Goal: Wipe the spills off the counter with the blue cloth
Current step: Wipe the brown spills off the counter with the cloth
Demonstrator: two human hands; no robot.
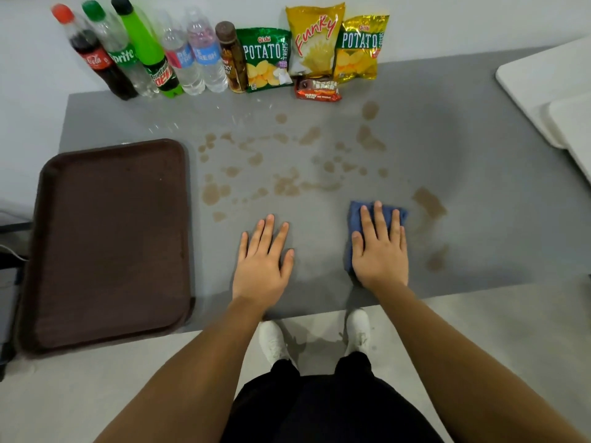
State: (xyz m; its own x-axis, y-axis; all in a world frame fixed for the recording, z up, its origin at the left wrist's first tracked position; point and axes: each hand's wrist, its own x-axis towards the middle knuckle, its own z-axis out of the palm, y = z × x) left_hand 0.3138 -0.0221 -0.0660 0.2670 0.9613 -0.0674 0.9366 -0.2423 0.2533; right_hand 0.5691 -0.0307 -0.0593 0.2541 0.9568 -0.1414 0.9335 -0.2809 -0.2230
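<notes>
A folded blue cloth (355,216) lies on the grey counter (463,148) near the front edge. My right hand (380,251) presses flat on top of it, fingers spread, covering most of it. My left hand (263,262) rests flat on the bare counter to the left, holding nothing. Brown spills (287,183) are scattered across the middle of the counter, beyond both hands. A larger brown smear (428,201) sits just right of the cloth, and a fainter one (436,259) lies nearer the front edge.
A dark brown tray (108,244) lies at the left, overhanging the front edge. Several drink bottles (144,55) and snack bags (315,43) line the back wall. White boards (550,87) sit at the far right. My white shoes show below the counter.
</notes>
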